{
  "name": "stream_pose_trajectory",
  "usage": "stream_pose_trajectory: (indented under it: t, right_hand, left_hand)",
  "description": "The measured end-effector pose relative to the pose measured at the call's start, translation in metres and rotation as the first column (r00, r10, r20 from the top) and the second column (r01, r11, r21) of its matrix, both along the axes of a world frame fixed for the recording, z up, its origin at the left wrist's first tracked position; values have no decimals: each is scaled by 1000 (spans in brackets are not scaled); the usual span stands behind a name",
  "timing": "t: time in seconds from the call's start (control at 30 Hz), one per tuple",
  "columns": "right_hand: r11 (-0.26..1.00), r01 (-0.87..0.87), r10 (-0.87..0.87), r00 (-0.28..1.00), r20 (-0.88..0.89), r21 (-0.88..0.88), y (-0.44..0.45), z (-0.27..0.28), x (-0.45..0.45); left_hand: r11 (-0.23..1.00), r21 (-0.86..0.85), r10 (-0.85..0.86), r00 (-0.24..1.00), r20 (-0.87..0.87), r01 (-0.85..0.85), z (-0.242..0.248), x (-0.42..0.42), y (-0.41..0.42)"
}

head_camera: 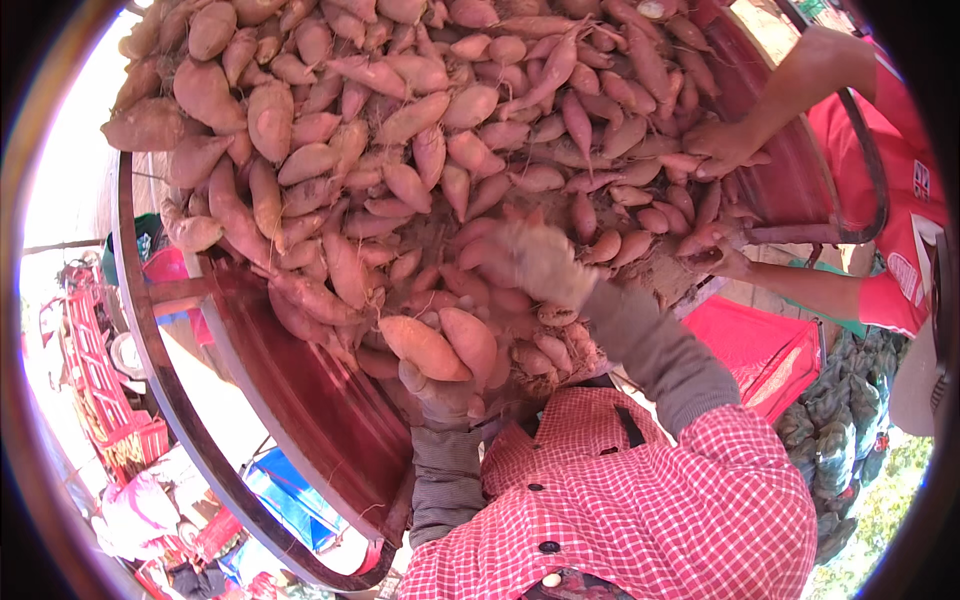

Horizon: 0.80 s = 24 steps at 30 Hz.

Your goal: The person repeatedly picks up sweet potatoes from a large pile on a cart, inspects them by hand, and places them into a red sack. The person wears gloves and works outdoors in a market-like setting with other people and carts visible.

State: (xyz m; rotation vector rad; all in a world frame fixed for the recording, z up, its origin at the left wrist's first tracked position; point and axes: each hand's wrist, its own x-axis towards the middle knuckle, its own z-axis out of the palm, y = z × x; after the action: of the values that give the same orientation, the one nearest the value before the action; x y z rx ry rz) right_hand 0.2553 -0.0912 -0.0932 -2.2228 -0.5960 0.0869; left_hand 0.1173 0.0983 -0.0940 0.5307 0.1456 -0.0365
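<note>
Sweet potatoes (pixel 405 120) with pink-red skins and thin roots lie in a large heap before me. My left hand (pixel 439 390), in a dusty glove, is at the near edge of the heap. It holds an orange-brown sweet potato (pixel 424 349) and a pinker one (pixel 469 337) side by side, tips pointing away from me. My right hand (pixel 544 262), also gloved, is over the middle of the heap and blurred; whether it grips a sweet potato cannot be told. Small rooted sweet potatoes (pixel 555 349) lie just below my right wrist.
Red metal side panels (pixel 315 390) flank the heap, with a curved metal rail (pixel 161 375) outside the left one. At right, a co-worker's two hands (pixel 720 146) touch sweet potatoes. A red fabric-lined container (pixel 757 352) and filled dark green bags (pixel 832 420) stand at lower right.
</note>
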Motion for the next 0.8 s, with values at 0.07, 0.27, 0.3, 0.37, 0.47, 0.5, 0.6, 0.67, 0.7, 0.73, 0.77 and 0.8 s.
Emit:
stream_pose_trajectory:
  t: [0.07,0.27,0.3,0.37,0.47,0.5,0.6,0.67,0.7,0.73,0.77,0.8]
  right_hand:
    - [949,-31,79,987,142,-314,-13,-53,43]
    - [756,-27,-29,997,-75,-654,11,-114,115]
    - [744,-46,-11,997,-82,-667,12,-109,120]
    - [722,-98,50,995,-89,-685,14,-105,117]
    - [667,-153,132,987,-86,-729,11,-102,126]
    - [628,-167,131,985,-109,-760,10,-97,125]
    - [597,-167,140,985,-103,-785,13,-59,101]
    - [619,-124,90,992,-87,-776,7,-50,96]
    - [635,-91,40,996,-84,-767,4,-45,95]
    - [677,-51,-24,995,-92,-734,-3,-40,92]
    - [716,-8,-90,991,-103,-698,-11,-35,87]
    - [799,80,-134,990,-47,-596,-15,-15,78]
  left_hand:
    - [990,137,47,983,-175,-23,17,-1,-6]
    - [995,85,66,959,-276,-44,32,-6,11]
    - [989,137,90,943,-321,-48,36,-8,10]
    - [983,174,118,913,-392,-52,38,-18,11]
    - [998,5,65,912,-406,-69,28,-36,17]
    - [997,36,82,917,-391,-74,33,-37,15]
    - [992,101,104,934,-342,-73,56,-53,16]
    - [995,92,59,958,-282,-35,74,-63,21]
    - [997,82,35,966,-258,-15,84,-66,21]
    - [999,37,42,967,-252,-34,88,-69,18]
    - [999,43,20,977,-211,-11,94,-75,19]
    - [999,50,1,986,-166,8,101,-80,22]
